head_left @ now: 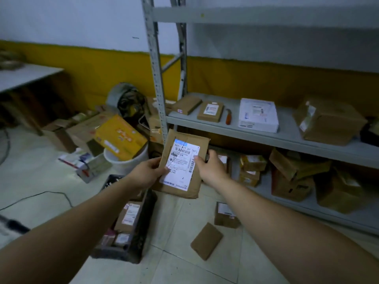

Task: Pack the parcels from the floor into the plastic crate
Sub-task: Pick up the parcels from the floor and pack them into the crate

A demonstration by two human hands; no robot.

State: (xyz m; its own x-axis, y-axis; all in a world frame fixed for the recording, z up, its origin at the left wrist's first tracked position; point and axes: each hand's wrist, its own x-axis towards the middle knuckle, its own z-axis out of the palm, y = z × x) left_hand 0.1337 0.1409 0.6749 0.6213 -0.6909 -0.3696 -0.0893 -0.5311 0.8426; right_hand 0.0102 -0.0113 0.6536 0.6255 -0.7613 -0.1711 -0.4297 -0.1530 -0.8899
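A flat brown parcel (190, 144) with a white shipping label is held up in front of me, label facing me. My left hand (146, 171) grips its left edge and my right hand (211, 168) grips its right edge. Below my left forearm stands the dark plastic crate (146, 220) on the floor, with a few labelled parcels (129, 216) inside. Two more parcels lie on the tiled floor to the crate's right: a plain brown one (206, 240) and a labelled box (225, 215).
A grey metal shelf rack (287, 138) stands on the right, loaded with cardboard boxes on its middle and bottom shelves. A white bucket (127, 160) with a yellow box, loose cartons and a black cable (41, 196) lie at the left. A table stands far left.
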